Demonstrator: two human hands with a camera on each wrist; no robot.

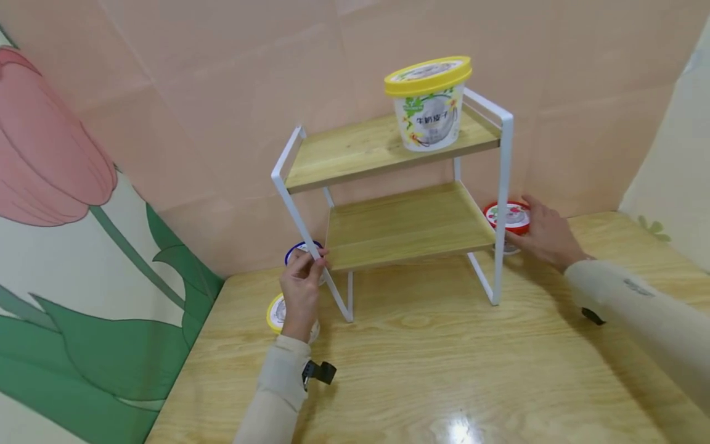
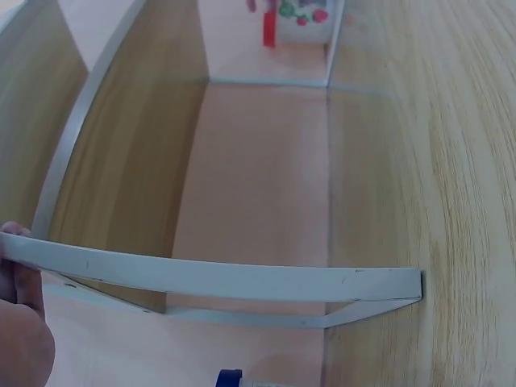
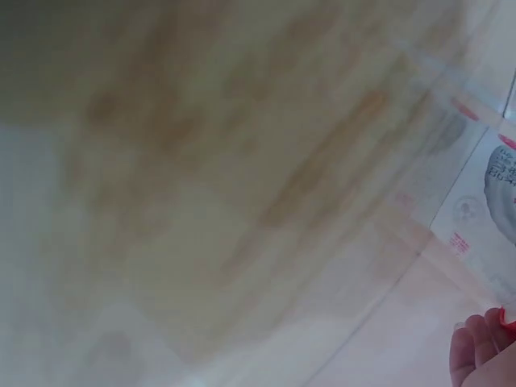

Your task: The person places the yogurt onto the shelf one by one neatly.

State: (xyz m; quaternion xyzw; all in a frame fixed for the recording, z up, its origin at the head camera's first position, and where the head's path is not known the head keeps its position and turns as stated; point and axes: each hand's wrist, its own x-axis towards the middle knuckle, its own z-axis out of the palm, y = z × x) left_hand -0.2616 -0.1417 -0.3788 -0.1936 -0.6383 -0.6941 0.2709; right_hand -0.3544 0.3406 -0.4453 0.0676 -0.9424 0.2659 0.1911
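Observation:
My left hand (image 1: 302,287) grips the front left leg of a two-tier shelf (image 1: 407,225) with pale wooden boards and a white metal frame. Fingers and thumb close round that leg (image 2: 242,274) in the left wrist view too. Beyond the shelf's right side, my right hand (image 1: 549,234) has its thumb and fingers about the lid of a red-lidded tub (image 1: 507,217), partly hidden by the frame. Only fingertips and a bit of red lid (image 3: 509,318) show in the right wrist view. A yellow-lidded tub (image 1: 429,114) stands on the top board, towards the right.
Behind my left hand, a blue-lidded tub (image 1: 296,250) and another yellow-lidded tub (image 1: 275,314) stand on the wooden table (image 1: 421,370), both partly covered. A pink wall (image 1: 233,123) rises behind the shelf, with a tulip-painted wall (image 1: 111,296) on the left.

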